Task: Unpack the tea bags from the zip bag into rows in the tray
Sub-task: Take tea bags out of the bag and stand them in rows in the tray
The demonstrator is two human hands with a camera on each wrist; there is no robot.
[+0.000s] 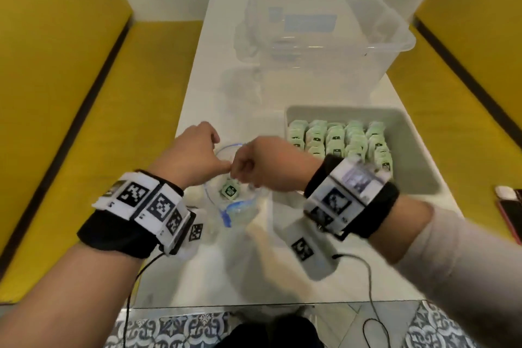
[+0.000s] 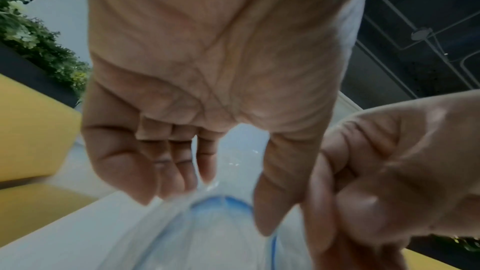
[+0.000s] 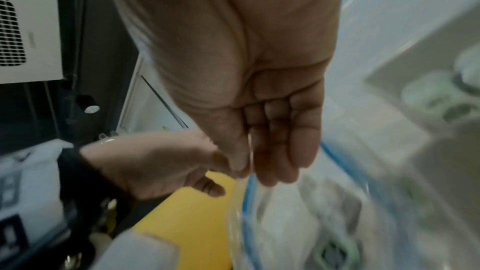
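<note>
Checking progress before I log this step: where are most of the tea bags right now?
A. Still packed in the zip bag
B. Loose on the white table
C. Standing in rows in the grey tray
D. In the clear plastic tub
C. The tea bags stand in rows in the grey tray, while only one tea bag shows in the zip bag, whose mouth the left hand and right hand pinch.

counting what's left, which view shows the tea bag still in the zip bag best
The head view: the tea bag shows through the zip bag opening, between both hands. The right wrist view shows only a blurred green patch of it at the bottom. The left wrist view shows the bag's blue rim but no tea bag.
</note>
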